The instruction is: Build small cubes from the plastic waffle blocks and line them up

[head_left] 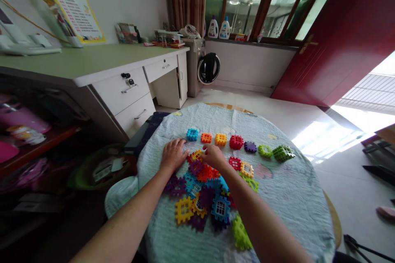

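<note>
The pieces [208, 173] are smooth plastic — the tablecloth [286, 209] crinkled, matt; floor [286, 115] glossy.

Partly hiding the heap of multicoloured notched plastic tiles [206, 197] behind the bare right forearm [252, 211], showing any hold of the curled right hand [213, 156] too small to tell, cutting off the dark-red panelled door [333, 37] above, blurring lettering on the yellow-bordered paper poster [75, 13].

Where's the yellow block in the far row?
Head view, right of centre: the yellow block sits between the orange block and the red block, just beyond the right hand.
</note>
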The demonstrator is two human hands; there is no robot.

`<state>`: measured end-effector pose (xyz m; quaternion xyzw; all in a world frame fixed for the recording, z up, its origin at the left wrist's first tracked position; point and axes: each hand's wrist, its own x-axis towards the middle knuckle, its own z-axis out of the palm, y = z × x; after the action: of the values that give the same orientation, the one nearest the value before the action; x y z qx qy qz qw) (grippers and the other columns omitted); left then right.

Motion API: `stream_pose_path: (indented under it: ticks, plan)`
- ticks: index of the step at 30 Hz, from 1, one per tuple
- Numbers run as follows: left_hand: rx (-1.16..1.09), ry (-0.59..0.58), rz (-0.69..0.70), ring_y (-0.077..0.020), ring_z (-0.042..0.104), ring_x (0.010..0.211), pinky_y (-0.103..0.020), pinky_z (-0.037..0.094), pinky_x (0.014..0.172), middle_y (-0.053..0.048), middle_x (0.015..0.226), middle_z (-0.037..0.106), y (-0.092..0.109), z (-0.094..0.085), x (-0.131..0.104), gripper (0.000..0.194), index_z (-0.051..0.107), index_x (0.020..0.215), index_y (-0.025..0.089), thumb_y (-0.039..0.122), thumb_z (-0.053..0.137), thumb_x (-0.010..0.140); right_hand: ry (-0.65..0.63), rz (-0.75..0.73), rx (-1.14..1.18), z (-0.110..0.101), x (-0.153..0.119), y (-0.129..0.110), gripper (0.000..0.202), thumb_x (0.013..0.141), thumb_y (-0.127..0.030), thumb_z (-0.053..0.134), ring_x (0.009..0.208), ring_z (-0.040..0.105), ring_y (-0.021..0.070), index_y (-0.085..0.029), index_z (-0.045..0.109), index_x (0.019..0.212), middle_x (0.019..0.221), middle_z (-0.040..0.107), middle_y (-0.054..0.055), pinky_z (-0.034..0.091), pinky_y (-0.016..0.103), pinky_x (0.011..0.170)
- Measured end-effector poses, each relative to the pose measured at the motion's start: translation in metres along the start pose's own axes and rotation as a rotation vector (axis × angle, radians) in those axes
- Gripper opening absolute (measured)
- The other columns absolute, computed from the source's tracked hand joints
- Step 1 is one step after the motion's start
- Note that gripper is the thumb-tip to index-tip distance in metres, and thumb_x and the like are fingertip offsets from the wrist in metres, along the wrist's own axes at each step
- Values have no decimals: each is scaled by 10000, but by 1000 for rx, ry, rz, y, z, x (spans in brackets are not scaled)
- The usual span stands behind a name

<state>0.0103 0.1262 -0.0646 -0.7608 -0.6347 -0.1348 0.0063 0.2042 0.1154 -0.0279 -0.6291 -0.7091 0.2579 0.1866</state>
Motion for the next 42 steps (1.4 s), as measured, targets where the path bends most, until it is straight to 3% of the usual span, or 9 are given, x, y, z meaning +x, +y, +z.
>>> stream_pose_path:
  ticks: [6,11,13,16,18,20,24,33,42]
  plan:
    - [1,16,19,-269,475,1219,-419,353,1030,-87,1274,572,0,0,-1,413,559,1232,220,422,501,876,58,61,132,-2,-6,7,119,715,-153,589,558,517,97,-175,658,809,624,595,-36,359,196,532]
    - [18,25,24,-274,492,1201,-421,362,1020,-90,1267,580,1,-1,-2,401,564,1219,214,412,506,875,244,65,162,-50,-38,45,167,755,-223,521,575,490,114,-174,629,872,634,545,-30,364,214,542]
    - [21,32,29,-274,496,1198,-420,368,1015,-92,1263,582,2,-3,-2,396,565,1216,215,408,504,876,449,-2,53,-72,-56,67,140,743,-221,523,620,504,131,-185,630,825,682,562,-4,386,236,593]
    - [21,36,33,-273,496,1204,-414,374,1010,-93,1260,584,3,-5,-2,386,570,1209,215,402,503,877,553,-39,-164,-93,-81,101,153,778,-209,496,720,540,165,-195,635,841,794,582,36,414,274,682]
    - [26,33,34,-275,496,1209,-411,376,1010,-91,1256,587,3,-5,-2,386,571,1208,214,401,501,878,525,-30,-268,-95,-95,117,173,806,-196,469,781,551,187,-203,638,841,833,582,53,422,295,723]
    - [30,29,34,-274,496,1211,-409,375,1014,-90,1257,587,2,-4,-1,388,571,1211,218,404,500,878,408,-44,-305,-91,-106,127,175,825,-204,464,815,558,196,-211,639,831,851,578,55,431,304,746]
    - [35,29,31,-270,486,1227,-412,364,1032,-94,1285,574,0,0,0,394,569,1217,227,412,499,877,207,-70,-225,-78,-118,135,153,831,-289,527,851,580,192,-224,652,889,905,591,45,456,313,796]
    - [30,19,28,-270,486,1221,-412,368,1028,-92,1286,574,0,1,0,406,567,1230,228,414,481,880,286,35,-106,-65,-109,148,439,738,-353,643,1053,591,275,-191,600,1144,1133,665,108,450,426,930]
    - [22,7,23,-270,480,1223,-415,363,1028,-92,1280,573,0,0,0,411,564,1235,230,417,481,879,330,9,-63,-69,-112,149,448,736,-370,651,1034,609,254,-206,608,1150,1124,688,90,476,405,900]
